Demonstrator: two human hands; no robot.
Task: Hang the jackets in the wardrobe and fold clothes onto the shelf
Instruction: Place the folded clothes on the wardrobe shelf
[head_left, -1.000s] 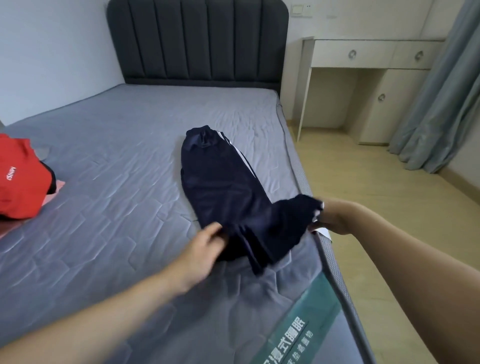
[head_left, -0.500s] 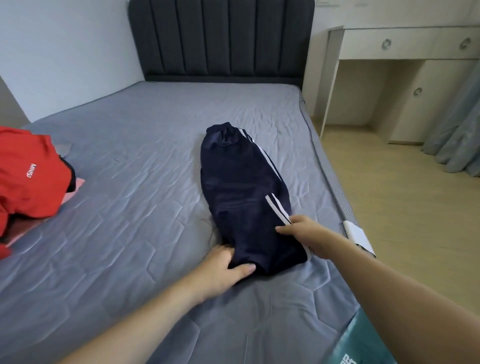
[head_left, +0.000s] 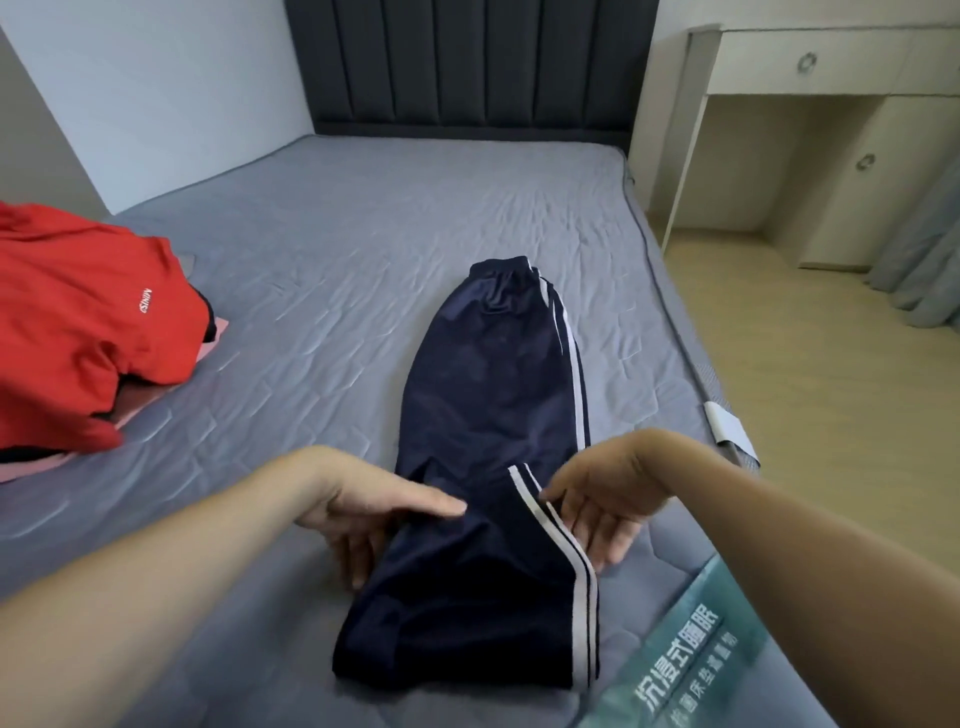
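Note:
Navy track trousers (head_left: 493, 415) with white side stripes lie lengthwise on the grey bed (head_left: 322, 270), their near end folded back over the rest. My left hand (head_left: 374, 514) lies flat at the fold's left edge, thumb on top and fingers slid along or under the cloth. My right hand (head_left: 597, 499) hovers at the striped right edge with straight fingers, touching or just off the stripe. A red top (head_left: 78, 322) is piled with other clothes at the bed's left side.
A dark padded headboard (head_left: 467, 67) stands at the far end. Right of the bed are wooden floor (head_left: 831, 415), a white desk with drawers (head_left: 810, 67) and a grey curtain (head_left: 924, 270). A teal label (head_left: 685, 665) marks the mattress's near right corner.
The trouser legs have been folded up over the body of the garment. Both hands let go of the cloth and now lie flat at the fold's two sides. The camera came closer.

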